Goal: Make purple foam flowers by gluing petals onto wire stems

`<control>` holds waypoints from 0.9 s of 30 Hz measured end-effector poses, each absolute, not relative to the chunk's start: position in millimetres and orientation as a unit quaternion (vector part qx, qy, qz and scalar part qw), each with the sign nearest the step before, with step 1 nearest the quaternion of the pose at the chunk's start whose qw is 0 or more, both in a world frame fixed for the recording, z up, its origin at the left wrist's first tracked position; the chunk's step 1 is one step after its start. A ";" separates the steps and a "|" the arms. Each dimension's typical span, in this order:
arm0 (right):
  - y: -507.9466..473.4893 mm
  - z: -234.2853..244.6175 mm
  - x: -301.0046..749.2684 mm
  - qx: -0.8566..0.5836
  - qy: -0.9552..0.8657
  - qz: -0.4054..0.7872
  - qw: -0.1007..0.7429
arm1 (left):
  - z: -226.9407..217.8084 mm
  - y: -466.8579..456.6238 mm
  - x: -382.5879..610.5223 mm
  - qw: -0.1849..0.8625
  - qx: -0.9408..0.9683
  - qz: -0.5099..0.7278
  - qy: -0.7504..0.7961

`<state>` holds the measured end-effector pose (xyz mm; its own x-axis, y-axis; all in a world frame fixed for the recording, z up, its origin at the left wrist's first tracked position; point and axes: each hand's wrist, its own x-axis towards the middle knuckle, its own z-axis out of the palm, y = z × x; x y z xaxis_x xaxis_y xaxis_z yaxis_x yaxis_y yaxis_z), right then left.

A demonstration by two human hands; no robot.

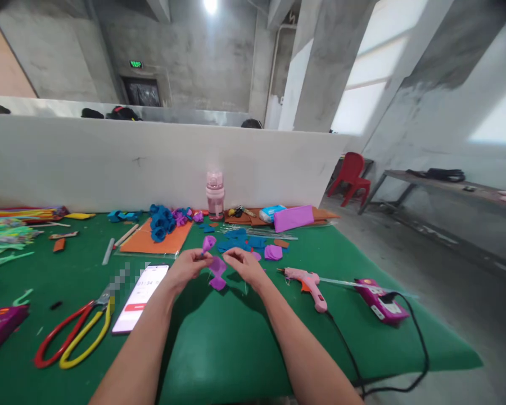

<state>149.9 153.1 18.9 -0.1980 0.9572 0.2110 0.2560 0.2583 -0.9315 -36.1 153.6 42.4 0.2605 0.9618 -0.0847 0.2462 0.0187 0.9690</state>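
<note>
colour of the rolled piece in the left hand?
The rolled piece is purple; it shows in the head view.

Standing upright before the white partition (172, 163), a pink bottle (215, 195). Left of centre, lying flat on the green tabletop (223, 354), a phone (137, 295), screen lit. Farther right, a red chair (352, 171), then a long side table (424, 184) bearing a dark bundle (443, 175). On the concrete back wall (211, 67), a glowing green sign (136, 64) above a dark opening (142, 92); overhead, a bright lamp (211, 5).
</note>
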 end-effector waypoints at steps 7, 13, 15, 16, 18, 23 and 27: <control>143.6 3.3 149.7 -0.479 -0.675 0.411 0.382 | 42.5 146.6 -20.0 0.495 0.663 0.274 0.489; 152.2 1.0 151.7 -0.491 -0.545 0.473 0.488 | 43.7 142.1 -7.4 0.526 0.615 0.335 0.483; 153.6 3.3 155.5 -0.500 -0.447 0.494 0.554 | 42.3 141.2 -4.5 0.548 0.590 0.384 0.451; 153.8 4.5 157.8 -0.498 -0.401 0.509 0.576 | 41.0 141.1 -3.1 0.559 0.581 0.403 0.431; 153.8 6.5 162.0 -0.486 -0.337 0.532 0.606 | 37.5 141.5 -0.5 0.572 0.574 0.429 0.398; 154.9 8.7 165.8 -0.458 -0.301 0.525 0.651 | 29.3 144.6 4.7 0.575 0.560 0.469 0.370; 157.1 7.4 165.2 -0.461 -0.297 0.514 0.660 | 27.7 146.1 4.2 0.583 0.522 0.500 0.371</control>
<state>165.2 157.1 7.4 0.2958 0.9517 -0.0825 -0.4046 0.0466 -0.9133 4.2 146.1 27.7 0.2245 0.9704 0.0889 -0.1960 -0.0444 0.9796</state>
